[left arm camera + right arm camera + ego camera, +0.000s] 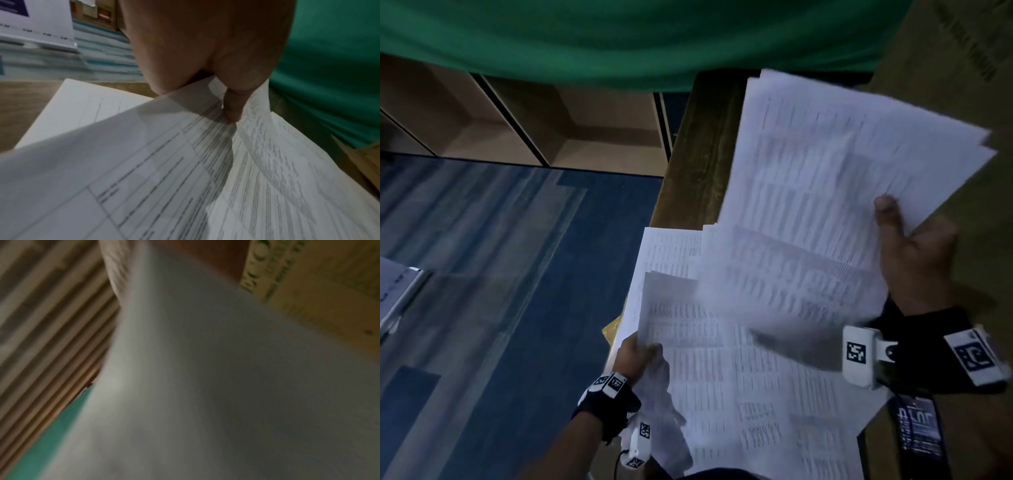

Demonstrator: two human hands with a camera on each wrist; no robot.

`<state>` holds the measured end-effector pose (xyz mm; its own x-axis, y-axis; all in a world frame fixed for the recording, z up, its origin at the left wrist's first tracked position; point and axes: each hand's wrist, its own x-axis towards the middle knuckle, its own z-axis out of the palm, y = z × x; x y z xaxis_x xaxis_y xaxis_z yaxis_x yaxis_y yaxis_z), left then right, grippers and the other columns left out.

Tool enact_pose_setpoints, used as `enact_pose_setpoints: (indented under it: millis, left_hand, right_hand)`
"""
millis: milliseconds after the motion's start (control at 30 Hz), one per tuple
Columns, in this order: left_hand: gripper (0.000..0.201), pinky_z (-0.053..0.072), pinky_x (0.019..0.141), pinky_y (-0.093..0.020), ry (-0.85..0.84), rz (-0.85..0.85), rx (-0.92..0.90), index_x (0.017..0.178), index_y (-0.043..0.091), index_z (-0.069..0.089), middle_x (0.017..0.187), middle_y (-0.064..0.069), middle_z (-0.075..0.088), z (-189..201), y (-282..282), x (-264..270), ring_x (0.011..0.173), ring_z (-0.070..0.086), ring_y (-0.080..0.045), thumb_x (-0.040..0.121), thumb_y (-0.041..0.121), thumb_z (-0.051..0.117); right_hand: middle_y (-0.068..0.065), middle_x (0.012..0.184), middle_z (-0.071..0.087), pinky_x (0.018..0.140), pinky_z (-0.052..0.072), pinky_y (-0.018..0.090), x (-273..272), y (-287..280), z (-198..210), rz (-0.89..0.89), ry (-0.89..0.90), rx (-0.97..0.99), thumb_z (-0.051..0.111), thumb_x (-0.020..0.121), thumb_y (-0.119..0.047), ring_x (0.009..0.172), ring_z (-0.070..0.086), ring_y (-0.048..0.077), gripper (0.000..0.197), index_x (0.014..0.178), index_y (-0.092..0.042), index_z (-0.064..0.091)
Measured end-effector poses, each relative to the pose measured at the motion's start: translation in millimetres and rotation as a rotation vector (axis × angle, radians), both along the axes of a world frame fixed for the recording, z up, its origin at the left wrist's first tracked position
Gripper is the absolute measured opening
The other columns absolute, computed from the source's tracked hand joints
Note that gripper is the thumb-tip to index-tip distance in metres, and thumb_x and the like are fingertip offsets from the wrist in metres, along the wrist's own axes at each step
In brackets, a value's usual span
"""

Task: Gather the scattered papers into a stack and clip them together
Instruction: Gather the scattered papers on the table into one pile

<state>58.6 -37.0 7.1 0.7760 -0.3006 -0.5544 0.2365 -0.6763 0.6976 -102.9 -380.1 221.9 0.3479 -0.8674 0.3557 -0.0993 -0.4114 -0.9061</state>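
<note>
Several white printed sheets (739, 394) lie overlapping on the wooden table (698, 164). My right hand (914, 253) holds a bundle of sheets (835, 150) lifted above the table, thumb on top. In the right wrist view the underside of that bundle (226, 386) fills the picture, blurred. My left hand (637, 356) pinches the near left edge of a sheet (674, 308). The left wrist view shows its thumb (232, 107) pressed on the printed sheet (164, 170). No clip is in view.
A cardboard box (962, 85) stands at the right behind the papers. A dark badge card (917, 431) lies near the right wrist. A green cloth (619, 41) hangs at the back, with blue floor (517, 274) left of the table. A yellow corner (613, 329) peeks from under the papers.
</note>
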Motion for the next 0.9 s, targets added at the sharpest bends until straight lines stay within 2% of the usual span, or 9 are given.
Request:
enact_pose_setpoints:
  millis: [100,200,267,333,467,600,733,800,900]
  left_hand:
    - [0.012,0.050,0.048,-0.024,0.114,0.122,-0.109,0.074,0.007,0.063,0.063,-0.007,0.065,5,-5,-5,0.055,0.059,-0.021,0.071,0.016,0.071]
    - [0.017,0.049,0.044,-0.029,0.281,0.169,-0.208,0.085,-0.007,0.061,0.066,-0.020,0.060,8,-8,-8,0.046,0.055,-0.025,0.078,0.007,0.069]
    - [0.028,0.059,0.065,-0.044,0.330,0.146,-0.211,0.097,-0.010,0.063,0.085,-0.023,0.069,6,-9,-6,0.066,0.067,-0.035,0.082,0.013,0.068]
    - [0.042,0.054,0.093,-0.053,0.399,0.126,-0.210,0.110,-0.002,0.068,0.106,-0.018,0.075,4,-9,-3,0.096,0.071,-0.038,0.084,0.032,0.067]
    - [0.049,0.042,0.105,-0.035,0.657,0.163,-0.289,0.118,0.019,0.069,0.113,0.003,0.073,1,-13,-10,0.111,0.065,-0.017,0.094,0.056,0.047]
    - [0.052,0.054,0.091,-0.054,0.359,0.041,-0.170,0.103,0.004,0.072,0.095,-0.012,0.075,-15,-9,-13,0.094,0.069,-0.034,0.063,0.035,0.081]
    - [0.043,0.058,0.086,-0.052,0.169,0.009,-0.059,0.098,0.006,0.069,0.095,-0.015,0.075,-26,9,-5,0.090,0.071,-0.036,0.062,0.027,0.073]
    - [0.035,0.057,0.079,-0.043,0.095,0.075,-0.072,0.095,0.006,0.069,0.086,-0.011,0.074,-24,19,1,0.083,0.070,-0.031,0.064,0.022,0.072]
    - [0.030,0.050,0.073,-0.033,0.090,0.184,-0.103,0.097,-0.002,0.066,0.078,-0.004,0.071,-25,38,6,0.073,0.066,-0.023,0.069,0.009,0.070]
  right_hand:
    - [0.014,0.106,0.065,0.078,0.051,0.031,12,14,-32,0.066,0.178,0.164,0.064,0.090,-0.027,0.094,0.061,0.018,0.041,0.110,0.009,0.063]
    - [0.012,0.102,0.066,0.065,0.045,0.019,21,40,-86,0.187,0.264,0.391,0.062,0.091,-0.026,0.094,0.060,0.020,0.035,0.113,0.001,0.064]
    - [0.009,0.105,0.066,0.078,0.043,0.023,20,57,-126,0.237,0.358,0.444,0.061,0.091,-0.025,0.100,0.060,0.019,0.033,0.113,-0.001,0.065]
    - [0.012,0.115,0.066,0.088,0.043,0.029,18,72,-160,0.280,0.444,0.528,0.059,0.093,-0.017,0.108,0.060,0.022,0.031,0.119,0.000,0.062]
    - [0.012,0.129,0.061,0.092,0.042,0.028,16,100,-198,0.400,0.632,0.678,0.057,0.095,-0.016,0.118,0.057,0.024,0.036,0.129,-0.004,0.055]
    - [0.006,0.129,0.060,0.073,0.043,0.020,13,121,-199,0.558,0.913,0.689,0.056,0.095,-0.026,0.109,0.059,0.021,0.042,0.135,-0.014,0.048]
    - [0.009,0.116,0.067,0.061,0.052,0.020,16,112,-209,0.499,0.870,0.597,0.059,0.091,-0.015,0.088,0.065,0.024,0.033,0.125,-0.014,0.054]
    - [0.015,0.111,0.068,0.066,0.056,0.031,17,93,-216,0.342,0.777,0.571,0.055,0.091,-0.007,0.086,0.066,0.030,0.029,0.120,-0.011,0.057]
    - [0.016,0.129,0.054,0.086,0.049,0.033,13,53,-222,0.138,0.823,0.453,0.061,0.085,-0.002,0.112,0.055,0.029,0.040,0.124,-0.012,0.055]
